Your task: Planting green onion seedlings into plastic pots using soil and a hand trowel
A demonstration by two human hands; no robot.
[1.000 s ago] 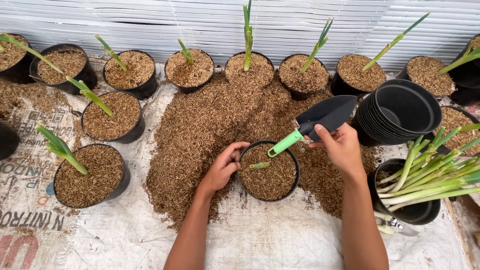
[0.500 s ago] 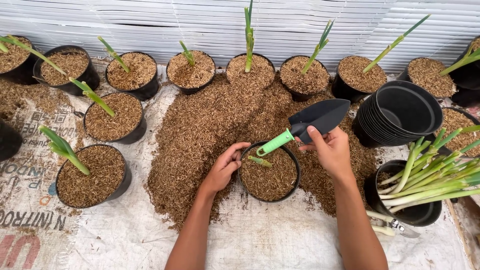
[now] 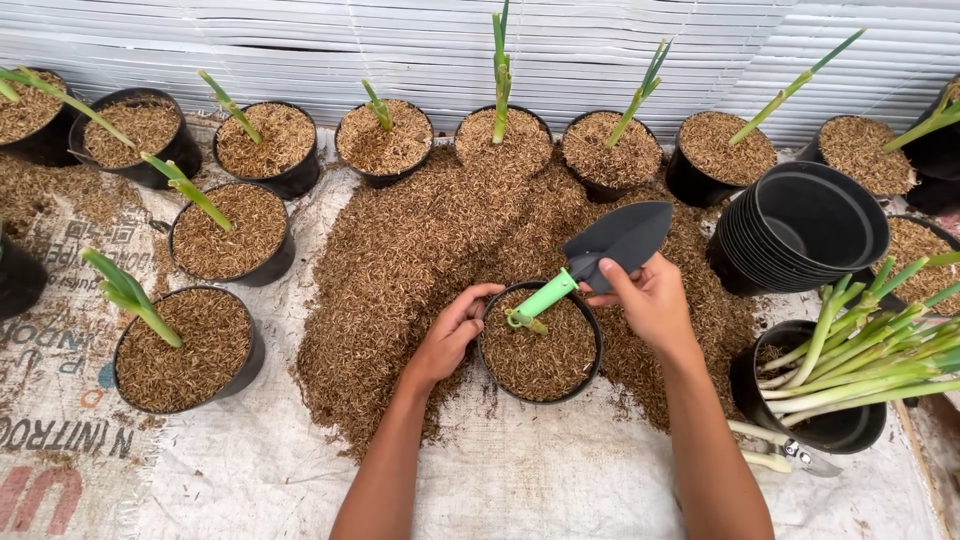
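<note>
My left hand (image 3: 452,328) grips the left rim of a black pot (image 3: 592,352) filled with brown rice husk. My right hand (image 3: 648,298) holds a hand trowel (image 3: 598,252) by its dark blade, upside down. The trowel's green handle end presses onto a short green cutting lying in the husk at the top left of the pot. A wide heap of brown husk (image 3: 420,240) spreads over the white sack around the pot.
Black pots with green shoots stand along the back, such as a pot (image 3: 383,140), and at left a pot (image 3: 183,348). A stack of empty black pots (image 3: 800,225) sits at right. Below it a pot of green cuttings (image 3: 850,360), with pruning shears (image 3: 790,455) beside.
My right hand has moved the trowel left and down, bringing its green handle tip from above the pot rim onto the cutting in the husk. My left hand stays on the rim.
</note>
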